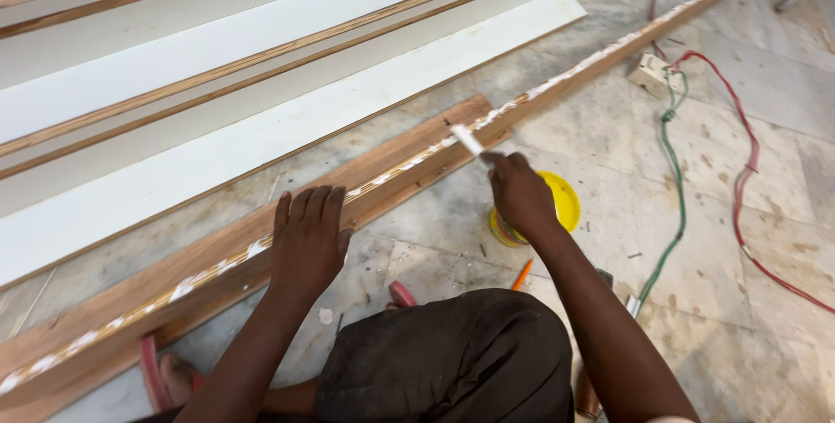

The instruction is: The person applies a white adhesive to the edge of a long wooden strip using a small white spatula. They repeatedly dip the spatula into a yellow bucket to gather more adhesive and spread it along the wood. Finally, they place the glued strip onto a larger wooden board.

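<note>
left hand (306, 240) spread flat, pinning wood strip (261, 253) on floor | right hand (519, 193) pinching spreader (470, 140) at strip's top edge | yellow tub (561, 201) just beside for reach

Right hand (520, 195) hides part of the yellow tub (557, 206) from us; white tool (468, 139) above it blurred; long wooden strip (261, 245) cut off by the frame at both ends.

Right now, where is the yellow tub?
In the head view, the yellow tub sits on the stone floor right of centre, partly hidden behind the right hand, just below the long wooden strip.
</note>
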